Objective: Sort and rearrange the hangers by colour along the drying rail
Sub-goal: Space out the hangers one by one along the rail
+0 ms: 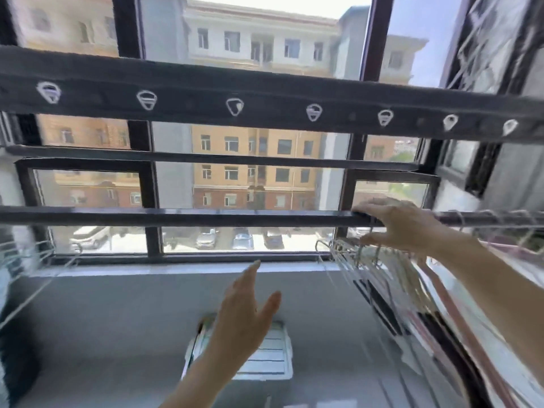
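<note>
1. Hangers (379, 278): 1 dense bunch, pale, dark and pinkish pieces mixed, hanging just below and to the right of the right hand's (403, 228) fingers (371, 206); hooks blurred.
2. Further hangers: hooks (500, 219) over the drying rail (206, 217) beyond the right wrist; a few pale wire hangers (26, 257) well apart to the left of the left hand's (247, 304) fingers.
3. Right hand: fingers laid over the top of the drying rail, thumb beneath, near the hooks. Whether a hook is pinched cannot be told.
4. Left hand: fingers straight and apart, holding nothing, raised below the rail, well apart from the bunch.
5. Drying rail: the long stretch leftward of the right fingers carries no hangers.
6. Progress, judged: early. Colours sit mixed in 1 bunch; no colour groups are laid out along the rail. Separating and spacing are left to do.
</note>
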`<state>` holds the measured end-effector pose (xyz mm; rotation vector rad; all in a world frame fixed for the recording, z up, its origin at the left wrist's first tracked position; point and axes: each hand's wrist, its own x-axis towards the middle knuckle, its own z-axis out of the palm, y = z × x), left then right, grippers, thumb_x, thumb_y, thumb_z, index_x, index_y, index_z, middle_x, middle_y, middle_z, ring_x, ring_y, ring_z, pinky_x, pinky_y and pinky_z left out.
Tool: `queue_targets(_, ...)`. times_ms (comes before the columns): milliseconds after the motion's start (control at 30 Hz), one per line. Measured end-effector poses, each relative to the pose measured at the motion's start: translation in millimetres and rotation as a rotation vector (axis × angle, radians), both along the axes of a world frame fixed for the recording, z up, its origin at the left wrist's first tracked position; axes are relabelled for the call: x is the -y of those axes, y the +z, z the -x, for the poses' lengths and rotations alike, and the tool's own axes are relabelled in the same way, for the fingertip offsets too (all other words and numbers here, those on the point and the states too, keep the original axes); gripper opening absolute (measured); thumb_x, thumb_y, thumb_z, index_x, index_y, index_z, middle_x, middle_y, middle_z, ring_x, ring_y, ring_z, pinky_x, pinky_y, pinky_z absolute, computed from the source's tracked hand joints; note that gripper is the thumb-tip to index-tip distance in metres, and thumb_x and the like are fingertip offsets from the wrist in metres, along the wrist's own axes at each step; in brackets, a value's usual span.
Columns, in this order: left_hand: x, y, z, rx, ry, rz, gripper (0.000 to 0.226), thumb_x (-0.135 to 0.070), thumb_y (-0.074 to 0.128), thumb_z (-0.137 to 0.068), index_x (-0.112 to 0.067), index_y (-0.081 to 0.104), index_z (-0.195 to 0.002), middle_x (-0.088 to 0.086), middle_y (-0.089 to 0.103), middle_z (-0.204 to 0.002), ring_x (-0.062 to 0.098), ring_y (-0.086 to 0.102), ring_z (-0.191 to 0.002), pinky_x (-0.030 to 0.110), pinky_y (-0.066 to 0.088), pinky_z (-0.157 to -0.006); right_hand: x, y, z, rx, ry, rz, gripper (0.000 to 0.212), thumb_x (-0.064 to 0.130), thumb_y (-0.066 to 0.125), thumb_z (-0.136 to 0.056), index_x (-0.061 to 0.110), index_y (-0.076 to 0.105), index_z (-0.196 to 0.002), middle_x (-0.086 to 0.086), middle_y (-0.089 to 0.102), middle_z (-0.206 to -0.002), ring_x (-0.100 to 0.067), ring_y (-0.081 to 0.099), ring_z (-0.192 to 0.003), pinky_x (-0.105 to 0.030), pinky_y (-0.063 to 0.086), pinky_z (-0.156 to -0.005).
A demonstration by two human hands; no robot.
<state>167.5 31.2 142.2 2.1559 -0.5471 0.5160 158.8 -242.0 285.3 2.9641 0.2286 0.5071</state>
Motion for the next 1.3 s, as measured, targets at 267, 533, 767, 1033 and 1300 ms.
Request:
queue_targets(267, 60.9, 8.6, 0.0, -0.067, -0.113, 0.009, 0.063, -0.042, 0.051, -0.09, -0.016, 0.027, -0.143, -0.003, 0.037, -0.146, 0.01, 0.032, -0.133, 0.024, 0.025, -0.107, 12.8, -0.4, -27.1, 0.019, 0.142, 0.071, 0.053, 0.032, 0.073, -0.078, 0.017, 0.055, -0.126, 0.002, 0.066, -0.11, -0.021, 0.061, -0.099, -0.04, 0.046, -0.096)
queue_targets(533, 39.8, -1.9, -8.5, -0.108, -0.074, 0.013, 0.065, -0.043, 0.056, -0.087, -0.015, 0.032, -0.14, -0.001, 0.046, -0.138, 0.009, 0.045, -0.121, 0.025, 0.041, -0.099, -41.0, -9.1, -50.4, 0.087, 0.297, 0.034, 0.057, 0.034, 0.069, -0.08, 0.01, 0.053, -0.129, -0.004, 0.063, -0.12, -0.026, 0.062, -0.104, -0.042, 0.051, -0.092)
queue_targets(767, -24.8, -8.6, -19.8, -0.145, -0.006, 0.03, 0.061, -0.04, 0.061, -0.085, -0.014, 0.038, -0.136, -0.004, 0.059, -0.115, 0.002, 0.058, -0.087, 0.018, 0.05, -0.081, -136.0, -4.4, -75.4, 0.126, 0.438, 0.038, 0.045, 0.039, 0.065, -0.083, 0.011, 0.057, -0.118, -0.004, 0.062, -0.109, -0.026, 0.061, -0.091, -0.04, 0.054, -0.077)
queue_targets(1033, -116.8, -30.5, -21.3, -0.159, 0.169, 0.179, 0.028, -0.011, 0.054, -0.091, -0.015, 0.054, -0.119, -0.006, 0.052, -0.068, 0.003, 0.049, -0.052, 0.015, 0.041, -0.051, -256.9, -10.2, -107.1, 0.221, 0.631, 0.062, 0.041, 0.045, 0.06, -0.085, 0.013, 0.059, -0.112, -0.002, 0.062, -0.105, -0.023, 0.061, -0.085, -0.032, 0.051, -0.066)
queue_targets(1300, -201.1, -34.1, -24.6, -0.042, 0.397, 0.256, 0.027, -0.021, 0.057, -0.09, -0.019, 0.057, -0.117, -0.01, 0.057, -0.07, 0.012, 0.06, -0.065, 0.023, 0.051, -0.064, -356.1, -14.9, -131.7, 0.27, 0.758, 0.009, 0.047, 0.051, 0.061, -0.082, 0.015, 0.058, -0.113, 0.001, 0.062, -0.106, -0.021, 0.062, -0.087, -0.029, 0.047, -0.064)
